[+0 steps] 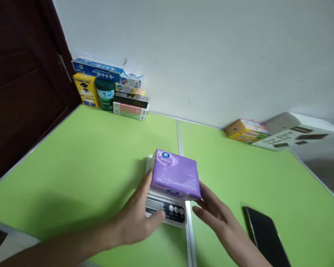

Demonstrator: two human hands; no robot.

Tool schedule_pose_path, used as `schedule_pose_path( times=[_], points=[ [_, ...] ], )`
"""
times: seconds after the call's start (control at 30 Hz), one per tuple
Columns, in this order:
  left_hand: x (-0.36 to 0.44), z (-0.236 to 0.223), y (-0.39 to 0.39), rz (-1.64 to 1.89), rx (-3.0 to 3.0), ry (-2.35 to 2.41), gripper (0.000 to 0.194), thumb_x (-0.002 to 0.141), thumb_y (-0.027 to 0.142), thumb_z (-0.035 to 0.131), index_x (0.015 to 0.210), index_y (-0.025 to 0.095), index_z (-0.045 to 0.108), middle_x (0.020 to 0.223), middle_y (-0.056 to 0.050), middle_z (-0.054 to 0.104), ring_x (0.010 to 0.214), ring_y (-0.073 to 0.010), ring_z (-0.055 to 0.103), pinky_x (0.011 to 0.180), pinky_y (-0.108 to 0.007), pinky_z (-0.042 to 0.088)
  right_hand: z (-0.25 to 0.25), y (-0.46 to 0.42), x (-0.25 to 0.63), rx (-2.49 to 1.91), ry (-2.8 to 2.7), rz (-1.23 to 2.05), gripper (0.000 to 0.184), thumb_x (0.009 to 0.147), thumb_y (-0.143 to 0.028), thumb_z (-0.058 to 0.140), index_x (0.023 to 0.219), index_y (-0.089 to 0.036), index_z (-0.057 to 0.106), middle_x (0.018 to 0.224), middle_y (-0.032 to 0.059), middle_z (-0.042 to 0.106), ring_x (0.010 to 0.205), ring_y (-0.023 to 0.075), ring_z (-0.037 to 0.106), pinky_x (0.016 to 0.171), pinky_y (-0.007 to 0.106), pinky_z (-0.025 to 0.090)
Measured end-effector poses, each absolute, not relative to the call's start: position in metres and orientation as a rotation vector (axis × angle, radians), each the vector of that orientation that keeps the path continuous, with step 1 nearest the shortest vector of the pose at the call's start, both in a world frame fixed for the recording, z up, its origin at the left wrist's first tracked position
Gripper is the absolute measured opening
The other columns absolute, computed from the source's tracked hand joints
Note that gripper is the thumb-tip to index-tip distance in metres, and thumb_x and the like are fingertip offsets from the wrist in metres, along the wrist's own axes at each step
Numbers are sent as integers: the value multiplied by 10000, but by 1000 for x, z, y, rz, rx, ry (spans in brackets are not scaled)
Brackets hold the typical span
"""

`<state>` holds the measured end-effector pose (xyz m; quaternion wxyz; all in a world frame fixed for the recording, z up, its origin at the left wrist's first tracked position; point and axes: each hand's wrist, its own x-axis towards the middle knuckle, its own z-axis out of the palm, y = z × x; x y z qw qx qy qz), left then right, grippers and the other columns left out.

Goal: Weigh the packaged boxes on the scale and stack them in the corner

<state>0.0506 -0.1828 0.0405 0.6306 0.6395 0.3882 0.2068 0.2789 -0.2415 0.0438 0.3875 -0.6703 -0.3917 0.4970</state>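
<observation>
A purple soft pack of tissues [176, 173] lies on a small white scale [167, 209] in the middle of the green table [86, 159]. My left hand [137, 218] rests at the scale's left front, thumb against the pack's left edge, fingers curled near the display and buttons. My right hand [217, 217] sits at the pack's right front corner with fingers stretched out and slightly apart, fingertips touching or almost touching the pack. Neither hand plainly grips the pack.
A black phone [265, 235] lies flat right of my right hand. Stacked boxes and a green can [105, 94] stand against the wall at the back left. A yellow box [246, 130] and a white box [292, 131] lie at the back right. A dark door [19, 85] is on the left.
</observation>
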Motion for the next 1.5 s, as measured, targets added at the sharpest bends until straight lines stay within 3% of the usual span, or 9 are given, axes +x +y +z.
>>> schedule_pose_path(
  times=[0.37, 0.7, 0.87, 1.03, 1.1, 1.23, 1.3, 1.4, 1.5],
  points=[
    [1, 55, -71, 750, 1474, 1102, 792, 868, 334, 538, 1514, 231, 93, 1577, -64, 240, 1444, -228, 229, 1191, -399, 199, 54, -89, 198, -1406, -1150, 1316, 748, 703, -235, 595, 1417, -257, 372, 1436, 74, 491, 1278, 277, 498, 1057, 458, 411],
    [-2, -2, 55, 1064, 1328, 1530, 436, 940, 376, 363, 1330, 195, 434, 1418, -109, 494, 1327, -207, 442, 1104, -332, 336, 3, 38, 150, -1356, -1202, 1205, 518, 792, -321, 623, 1262, -184, 453, 1307, 137, 546, 1193, 272, 526, 1037, 460, 418],
    [8, -19, 90, 1135, 1315, 1620, 383, 939, 333, 370, 1283, 176, 434, 1355, -140, 534, 1248, -217, 510, 1068, -330, 373, -14, 72, 153, -1516, -1186, 1101, 371, 778, -323, 637, 1084, -181, 484, 1189, 143, 568, 1113, 276, 543, 959, 480, 461],
    [8, -20, 101, 1093, 1324, 1631, 375, 935, 314, 381, 1266, 146, 438, 1313, -155, 559, 1217, -215, 537, 1045, -309, 398, -17, 78, 153, -1516, -1161, 1130, 370, 771, -324, 649, 1075, -190, 487, 1158, 126, 576, 1087, 266, 550, 959, 481, 458],
    [7, -15, 97, 1081, 1331, 1649, 424, 928, 306, 396, 1300, 104, 406, 1357, -200, 512, 1283, -250, 483, 1081, -343, 364, -12, 73, 154, -1521, -1129, 1163, 468, 741, -340, 693, 1138, -191, 492, 1194, 135, 570, 1135, 289, 532, 977, 496, 446],
    [7, 3, 62, 1122, 1489, 1674, 588, 887, 302, 471, 1408, 122, 265, 1551, -195, 211, 1460, -266, 161, 1188, -415, 151, 8, 41, 173, -1578, -1177, 1196, 646, 742, -370, 717, 1286, -148, 450, 1353, 197, 489, 1226, 319, 485, 1001, 492, 431],
    [11, 14, 31, 1018, 1824, 1561, 545, 881, 291, 470, 1391, 166, 325, 1555, -147, 214, 1466, -247, 120, 1196, -445, 113, 20, 10, 192, -1559, -1299, 1240, 523, 808, -321, 650, 1261, -111, 493, 1283, 195, 556, 1138, 279, 556, 969, 456, 459],
    [23, 36, -21, 481, 2249, 1227, 356, 888, 321, 470, 1223, 230, 550, 1484, -89, 373, 1453, -292, 145, 1170, -575, 121, 40, -50, 222, -1428, -1523, 1349, 245, 870, -219, 548, 1067, -107, 641, 1050, 123, 678, 947, 201, 630, 901, 386, 491],
    [47, 60, -67, -56, 2314, 906, 271, 862, 422, 537, 1044, 267, 664, 1320, -64, 553, 1400, -348, 262, 1128, -678, 78, 58, -112, 245, -1287, -1690, 1457, 211, 882, -178, 506, 865, -137, 713, 907, 60, 697, 829, 152, 630, 798, 310, 508]
  ],
)
